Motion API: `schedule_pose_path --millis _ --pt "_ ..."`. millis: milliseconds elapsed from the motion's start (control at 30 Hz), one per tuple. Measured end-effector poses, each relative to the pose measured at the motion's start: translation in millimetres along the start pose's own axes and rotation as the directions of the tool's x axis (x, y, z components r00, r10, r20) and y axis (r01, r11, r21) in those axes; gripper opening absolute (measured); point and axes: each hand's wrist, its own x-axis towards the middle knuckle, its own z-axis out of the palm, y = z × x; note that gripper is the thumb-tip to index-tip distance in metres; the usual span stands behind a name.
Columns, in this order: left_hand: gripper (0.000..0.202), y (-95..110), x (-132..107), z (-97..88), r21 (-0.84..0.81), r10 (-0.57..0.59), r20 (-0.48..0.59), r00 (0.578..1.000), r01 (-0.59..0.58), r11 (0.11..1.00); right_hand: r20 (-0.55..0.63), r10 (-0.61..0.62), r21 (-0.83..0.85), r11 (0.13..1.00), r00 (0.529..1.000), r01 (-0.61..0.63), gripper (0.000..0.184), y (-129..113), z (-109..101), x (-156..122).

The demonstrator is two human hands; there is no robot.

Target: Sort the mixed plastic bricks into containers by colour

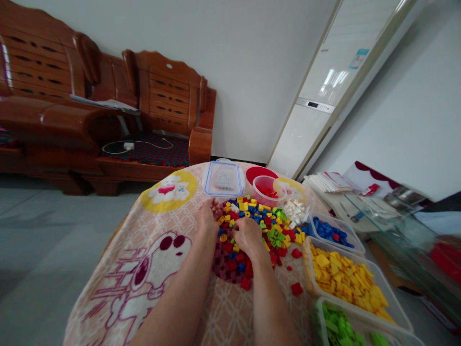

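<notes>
A mixed pile of toy building bricks in red, yellow, blue and green lies spread on the round table. At its left edge is my left hand, palm turned toward the pile and fingers curled in; whatever they hold is hidden. My right hand reaches into the middle of the pile, back of the hand up. Its thumb and fingers come together low over the bricks, and what is between them cannot be made out. A yellow round brick lies just left of the right hand.
Along the right stand clear tubs of blue bricks, yellow bricks and green bricks. White bricks sit behind the pile, near a round tub with red pieces. A blue-rimmed lid lies at the back. Loose red bricks lie in front.
</notes>
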Motion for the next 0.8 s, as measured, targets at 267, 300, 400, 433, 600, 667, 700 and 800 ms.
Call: schedule_pose_path --millis 267,300,400,433,600,667,700,800 --pt "0.001 0 1 -1.0 0.003 -0.002 -0.002 1.0 0.002 1.0 -0.143 0.381 0.858 0.507 0.914 -0.077 0.024 57 -16 4" --pt "0.001 -1 1 -1.3 0.003 0.002 0.0 1.0 -0.002 1.0 -0.191 0.461 0.912 0.411 0.867 -0.017 0.028 66 -19 4" --pt "0.001 -1 2 -1.8 0.006 0.002 0.0 1.0 -0.002 1.0 -0.29 0.689 0.957 0.213 0.665 0.196 0.037 94 -28 3" --pt "0.002 -1 2 -1.8 0.009 0.0 -0.002 1.0 0.0 1.0 -0.304 0.745 0.948 0.177 0.594 0.263 0.039 103 -30 2" --pt "0.003 -2 3 -1.6 0.02 0.003 0.007 1.0 -0.003 1.0 -0.336 0.834 0.897 0.141 0.438 0.419 0.052 131 -35 -2" --pt "0.003 -2 3 -1.2 0.031 0.004 0.002 1.0 -0.004 1.0 -0.335 0.836 0.901 0.149 0.434 0.408 0.053 133 -35 -2" --pt "0.003 -2 3 -0.9 0.034 0.005 0.001 1.0 -0.005 0.999 -0.335 0.833 0.905 0.153 0.441 0.398 0.054 133 -34 -1" --pt "0.005 -3 2 -0.5 0.031 0.01 0.008 1.0 -0.01 0.999 -0.343 0.811 0.914 0.173 0.474 0.367 0.056 129 -35 1"
